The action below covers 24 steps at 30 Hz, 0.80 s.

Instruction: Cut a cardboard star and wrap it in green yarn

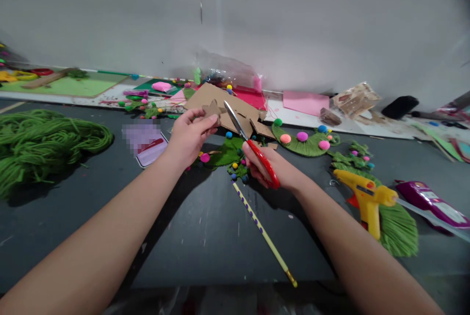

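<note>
Between the fingers and thumb of my left hand (193, 133) is a small piece of brown cardboard (212, 109). My right hand (266, 163) grips a pair of scissors (261, 159) with red handles, its blades pointing up and away, close to the right of the held piece. The blades look closed together. Behind both hands lies a larger cut sheet of cardboard (207, 93) with loose scraps. Below the hands, green yarn pieces with coloured pom-poms (225, 152) rest on the dark table. A yellow pencil (262, 231) lies nearer to me.
A heap of green yarn (44, 146) is at left, beside a phone-like flat object (152, 151), partly blurred. On the right are a yellow glue gun (367, 195), a purple packet (433, 202) and a green pom-pom crescent (304, 142). Pink paper (304, 103) lies along the wall.
</note>
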Tool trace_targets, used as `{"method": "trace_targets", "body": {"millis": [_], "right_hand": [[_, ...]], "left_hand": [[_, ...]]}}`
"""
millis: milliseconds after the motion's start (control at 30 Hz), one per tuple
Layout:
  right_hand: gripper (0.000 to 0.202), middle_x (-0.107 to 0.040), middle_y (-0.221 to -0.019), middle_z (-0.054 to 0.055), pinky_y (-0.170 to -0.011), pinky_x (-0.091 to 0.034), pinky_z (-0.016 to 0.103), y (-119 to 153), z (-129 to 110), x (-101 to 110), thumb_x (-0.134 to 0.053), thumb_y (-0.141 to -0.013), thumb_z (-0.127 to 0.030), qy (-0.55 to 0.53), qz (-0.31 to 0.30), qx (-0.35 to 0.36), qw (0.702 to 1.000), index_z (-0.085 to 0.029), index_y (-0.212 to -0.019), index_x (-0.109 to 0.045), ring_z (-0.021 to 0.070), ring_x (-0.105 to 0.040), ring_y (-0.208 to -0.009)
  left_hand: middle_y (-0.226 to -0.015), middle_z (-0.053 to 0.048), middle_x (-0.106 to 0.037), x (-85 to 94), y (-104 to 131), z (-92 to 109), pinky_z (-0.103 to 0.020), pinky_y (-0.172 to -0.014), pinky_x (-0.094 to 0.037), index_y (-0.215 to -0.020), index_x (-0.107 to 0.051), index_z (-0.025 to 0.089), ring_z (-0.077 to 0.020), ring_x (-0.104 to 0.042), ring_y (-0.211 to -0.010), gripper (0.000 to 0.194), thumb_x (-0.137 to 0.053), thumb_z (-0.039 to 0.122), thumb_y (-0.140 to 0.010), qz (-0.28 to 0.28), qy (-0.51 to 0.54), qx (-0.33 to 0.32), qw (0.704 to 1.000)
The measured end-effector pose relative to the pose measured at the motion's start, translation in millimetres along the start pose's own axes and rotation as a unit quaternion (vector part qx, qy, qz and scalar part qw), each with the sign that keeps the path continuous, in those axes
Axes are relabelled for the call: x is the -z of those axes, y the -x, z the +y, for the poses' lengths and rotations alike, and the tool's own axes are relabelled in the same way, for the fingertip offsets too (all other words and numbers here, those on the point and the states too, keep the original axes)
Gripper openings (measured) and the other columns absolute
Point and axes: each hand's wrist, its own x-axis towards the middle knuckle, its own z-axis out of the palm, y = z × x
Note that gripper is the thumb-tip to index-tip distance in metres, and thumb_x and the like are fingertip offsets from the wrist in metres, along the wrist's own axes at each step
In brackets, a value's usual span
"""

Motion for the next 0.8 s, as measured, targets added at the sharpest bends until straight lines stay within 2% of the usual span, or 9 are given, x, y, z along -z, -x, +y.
{"method": "trace_targets", "body": {"millis": [167, 267, 467, 800], "right_hand": [[0.060, -0.037, -0.047, -0.008, -0.033, -0.029, 0.023, 0.4, 0.3, 0.3, -0.050, -0.088, -0.080, -0.003, -0.006, 0.002, 1.000, -0.022, -0.076, -0.047, 0.0081, -0.032, -0.035], [0.058, -0.040, -0.048, -0.008, -0.034, -0.028, 0.022, 1.4, 0.4, 0.5, -0.051, -0.090, -0.077, 0.009, -0.007, 0.006, 1.000, -0.021, -0.076, -0.047, 0.0074, -0.035, -0.036], [0.056, -0.038, -0.050, -0.008, -0.035, -0.031, 0.022, 2.6, 2.3, 2.3, -0.051, -0.090, -0.077, 0.020, -0.018, 0.018, 0.999, -0.022, -0.079, -0.048, 0.0082, -0.035, -0.037], [0.061, -0.038, -0.053, -0.008, -0.037, -0.028, 0.023, 3.5, 0.4, 3.2, -0.044, -0.090, -0.082, 0.027, -0.028, 0.013, 0.999, -0.022, -0.080, -0.048, 0.0075, -0.033, -0.039]], "left_hand": [[-0.087, -0.003, -0.074, 1.2, -0.8, -2.4, -0.031, -0.079, -0.060, -0.101, -0.066, 0.018, -0.0160, -0.073, -0.078, 0.047, -0.088, 0.009, -0.061, 0.000, 0.020, 0.001, 1.000], [-0.090, -0.005, -0.075, 1.2, -0.7, -2.5, -0.035, -0.082, -0.062, -0.101, -0.065, 0.018, -0.0188, -0.075, -0.081, 0.044, -0.087, 0.011, -0.064, 0.002, 0.020, 0.009, 1.000], [-0.085, -0.007, -0.076, -1.3, 2.3, 1.4, -0.033, -0.076, -0.061, -0.095, -0.063, 0.016, -0.0197, -0.076, -0.074, 0.039, -0.088, 0.015, -0.065, 0.009, 0.016, 0.023, 1.000], [-0.080, -0.002, -0.072, -3.0, 2.9, 3.4, -0.027, -0.068, -0.058, -0.089, -0.068, 0.016, -0.0145, -0.071, -0.068, 0.034, -0.089, 0.017, -0.063, 0.016, 0.004, 0.003, 1.000]]}}
